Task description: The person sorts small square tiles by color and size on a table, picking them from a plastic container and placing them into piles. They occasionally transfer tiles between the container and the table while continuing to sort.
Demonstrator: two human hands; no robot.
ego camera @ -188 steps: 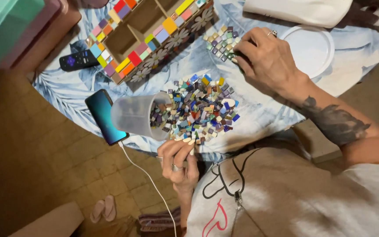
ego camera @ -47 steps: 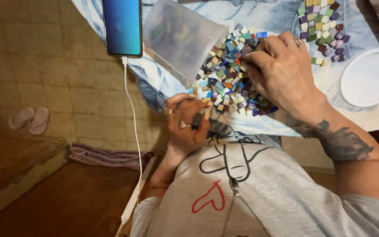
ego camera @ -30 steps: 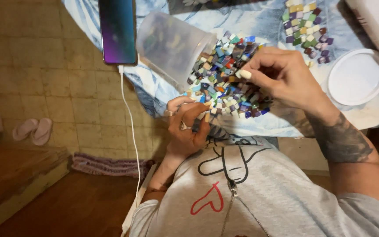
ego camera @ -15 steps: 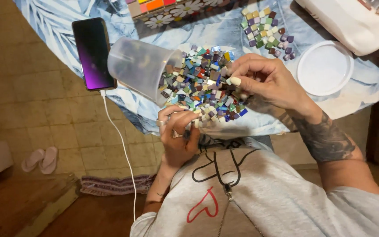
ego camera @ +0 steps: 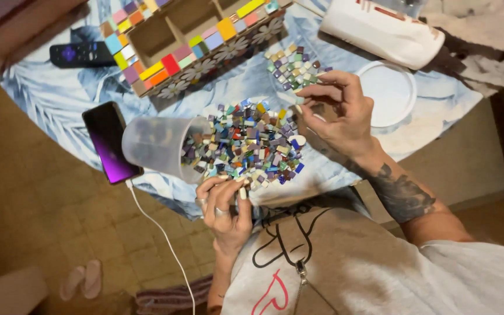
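A heap of small coloured mosaic tiles (ego camera: 246, 143) spills from a tipped clear plastic cup (ego camera: 154, 147) onto the blue leaf-print tablecloth (ego camera: 48, 99). My left hand (ego camera: 224, 204) rests at the heap's near edge, fingers pinched around a few tiles. Raised just right of the heap, my right hand (ego camera: 336, 114) has its fingertips pinched together; a tile in them cannot be made out. A smaller batch of pale tiles (ego camera: 293, 69) lies beyond it. A wooden compartment box (ego camera: 188, 41) edged with coloured tiles stands at the back.
A phone (ego camera: 109, 142) with a purple screen and white cable (ego camera: 158, 233) lies left of the cup. A black remote (ego camera: 83, 53) sits far left. A white round lid (ego camera: 389, 93) and a white bag (ego camera: 380, 29) lie at right. Sandals (ego camera: 83, 279) rest on the floor.
My right hand has lifted off the tile heap and moved right and away from me, fingers pinched. My left hand stays at the near edge. The view has tilted up, showing the box again.
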